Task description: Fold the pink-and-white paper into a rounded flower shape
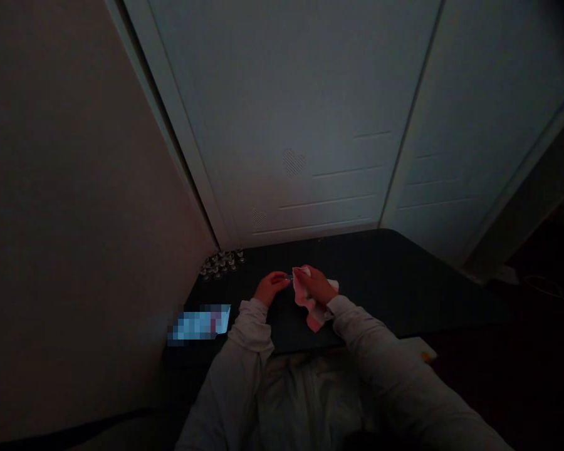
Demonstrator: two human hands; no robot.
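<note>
While the left hand (pixel 269 288) pinches a small, thin item (pixel 289 277) in nearly closed fingers, the right hand (pixel 316 285) is curled around a pink-and-white cloth (pixel 314 318), all over the middle of the black table (pixel 380 282). A bright, blurred rectangle (pixel 200 324) lies at the table's left edge, small shiny pieces (pixel 220 264) at its far left corner.

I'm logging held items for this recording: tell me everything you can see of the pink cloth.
The cloth is pink with white areas, thin and soft-looking, perhaps fabric. It is crumpled, with a wavy edge, and bunched in the right hand; part hangs below, and a pale part shows beyond the wrist. It is above the dark table; whether it touches that, or the small item at the left hand's fingertips, is unclear.
</note>
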